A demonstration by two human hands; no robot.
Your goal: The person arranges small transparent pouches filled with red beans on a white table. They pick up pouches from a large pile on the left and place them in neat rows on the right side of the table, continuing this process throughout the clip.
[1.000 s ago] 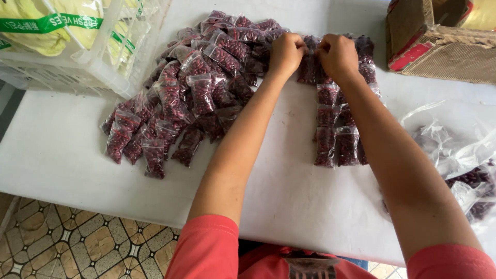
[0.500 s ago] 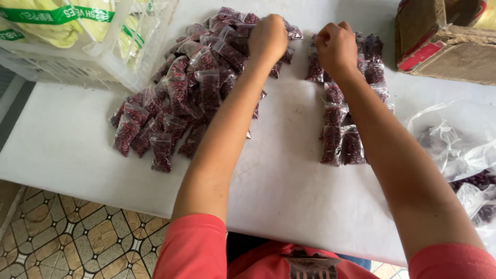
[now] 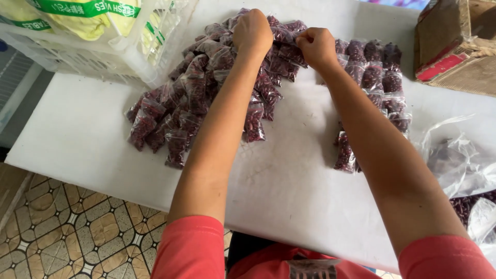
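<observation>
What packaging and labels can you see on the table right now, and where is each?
Small clear plastic packets of dark red beans: loose pile, centre-left, under both hands.
Same packets in a row: right of the right hand.
White plastic crate, green-banded yellow bags: top left.
Brown cardboard box, red strip: top right.
Crumpled clear bags: right edge.

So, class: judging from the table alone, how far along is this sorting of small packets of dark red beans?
Done: a neat row of packets lies under the right arm. In hand: the left hand and right hand both grip packets at the far edge of the loose heap. Left: that heap is clearly bigger than the row, so most packets look unsorted.
</observation>
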